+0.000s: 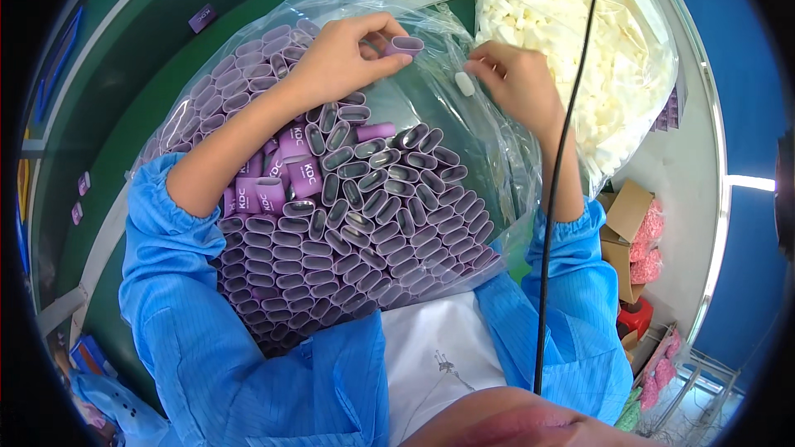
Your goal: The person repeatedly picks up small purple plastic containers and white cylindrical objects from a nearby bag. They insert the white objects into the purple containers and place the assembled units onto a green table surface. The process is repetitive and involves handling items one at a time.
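Note:
My left hand (344,58) holds one purple oval sleeve (404,45) at its fingertips, above a large clear plastic bag (489,157) packed with several rows of the same purple sleeves (364,207). My right hand (517,79) pinches a small white oval insert (464,84) just to the right of that sleeve. The two parts are a short gap apart. Both forearms come out of blue smock sleeves.
A second clear bag of white foam inserts (571,33) lies at the upper right. The green table surface (141,74) carries a few stray purple pieces (202,17). Cardboard boxes with pink items (638,240) stand to the right. A black cable (559,165) hangs across the view.

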{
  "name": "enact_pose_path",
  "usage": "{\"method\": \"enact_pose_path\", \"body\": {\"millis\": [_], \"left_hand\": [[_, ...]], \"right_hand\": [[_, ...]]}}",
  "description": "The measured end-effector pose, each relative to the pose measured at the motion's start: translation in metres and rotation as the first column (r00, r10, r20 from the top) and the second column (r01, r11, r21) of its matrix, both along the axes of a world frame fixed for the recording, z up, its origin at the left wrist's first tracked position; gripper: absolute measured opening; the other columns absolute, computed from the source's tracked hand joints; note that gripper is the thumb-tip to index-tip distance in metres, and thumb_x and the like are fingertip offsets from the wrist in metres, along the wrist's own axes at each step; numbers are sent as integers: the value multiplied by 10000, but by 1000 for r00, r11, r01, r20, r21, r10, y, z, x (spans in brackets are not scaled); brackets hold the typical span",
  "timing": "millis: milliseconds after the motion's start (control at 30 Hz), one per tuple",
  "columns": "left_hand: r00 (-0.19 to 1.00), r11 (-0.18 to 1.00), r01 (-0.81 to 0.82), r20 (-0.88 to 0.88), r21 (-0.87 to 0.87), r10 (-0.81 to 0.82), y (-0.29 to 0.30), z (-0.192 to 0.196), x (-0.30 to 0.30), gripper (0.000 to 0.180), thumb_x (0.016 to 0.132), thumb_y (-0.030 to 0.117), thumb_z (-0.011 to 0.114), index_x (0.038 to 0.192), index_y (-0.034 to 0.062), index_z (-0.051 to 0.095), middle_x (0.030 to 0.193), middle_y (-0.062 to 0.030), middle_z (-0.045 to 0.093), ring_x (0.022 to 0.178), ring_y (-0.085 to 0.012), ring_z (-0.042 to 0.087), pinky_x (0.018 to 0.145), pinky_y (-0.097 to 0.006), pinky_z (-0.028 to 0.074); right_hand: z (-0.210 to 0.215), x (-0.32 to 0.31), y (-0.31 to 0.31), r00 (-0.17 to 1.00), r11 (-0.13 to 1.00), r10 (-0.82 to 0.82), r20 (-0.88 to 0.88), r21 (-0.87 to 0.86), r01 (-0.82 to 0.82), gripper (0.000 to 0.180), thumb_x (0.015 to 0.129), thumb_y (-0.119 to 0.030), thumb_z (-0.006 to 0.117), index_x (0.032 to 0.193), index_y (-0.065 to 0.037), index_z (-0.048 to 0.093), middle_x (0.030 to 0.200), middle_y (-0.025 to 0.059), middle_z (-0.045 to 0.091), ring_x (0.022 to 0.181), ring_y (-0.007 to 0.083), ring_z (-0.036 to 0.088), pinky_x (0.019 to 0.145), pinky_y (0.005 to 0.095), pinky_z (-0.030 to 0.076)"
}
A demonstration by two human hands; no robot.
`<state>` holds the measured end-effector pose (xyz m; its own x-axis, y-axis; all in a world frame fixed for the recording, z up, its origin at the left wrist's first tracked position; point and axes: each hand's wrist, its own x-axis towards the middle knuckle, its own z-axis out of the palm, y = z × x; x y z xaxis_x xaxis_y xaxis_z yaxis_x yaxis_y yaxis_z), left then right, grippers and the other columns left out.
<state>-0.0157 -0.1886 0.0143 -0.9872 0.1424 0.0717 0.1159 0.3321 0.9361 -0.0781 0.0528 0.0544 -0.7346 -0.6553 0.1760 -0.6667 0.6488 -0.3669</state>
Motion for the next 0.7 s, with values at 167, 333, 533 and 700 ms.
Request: {"method": "enact_pose_path", "body": {"millis": [167, 333, 533, 700], "left_hand": [[987, 999, -28, -156, 23, 31, -1, -9, -4, 294, 839, 182, 720, 1077, 28, 646, 992, -20, 623, 886, -69, 549, 777, -227, 457], [982, 978, -14, -181, 206, 52, -2, -3, -4, 315, 856, 173, 702, 1124, 26, 628, 1058, -38, 633, 942, -90, 570, 813, -243, 474], [1000, 899, -7, -8, 437, 12, -11, -5, -10, 382, 875, 137, 676, 1221, 22, 563, 1080, -85, 629, 970, -127, 610, 812, -263, 504], [988, 890, -84, -81, 448, 134, -4, -7, -7, 329, 891, 134, 654, 1179, -5, 579, 1054, -94, 643, 952, -147, 631, 824, -264, 510]], "right_hand": [[-34, 12, -4, 981, 972, 84, -177, 231, -41, 206, 746, -175, 710, 834, -3, 642, 812, 172, 626, 766, 328, 627, 688, 400, 515], [-29, 20, -2, 971, 890, 106, -215, 456, 4, 114, 686, 39, 590, 797, 47, 619, 855, 207, 609, 842, 338, 613, 748, 404, 516], [-13, 20, -8, 996, 986, 80, 25, -151, -75, 155, 754, 56, 635, 903, 70, 595, 949, 201, 606, 876, 280, 662, 743, 357, 543], [-28, 6, -53, 880, 728, 187, 436, -663, 174, 155, 811, 17, 689, 934, 32, 595, 957, 98, 626, 863, 176, 682, 712, 274, 564]]}}
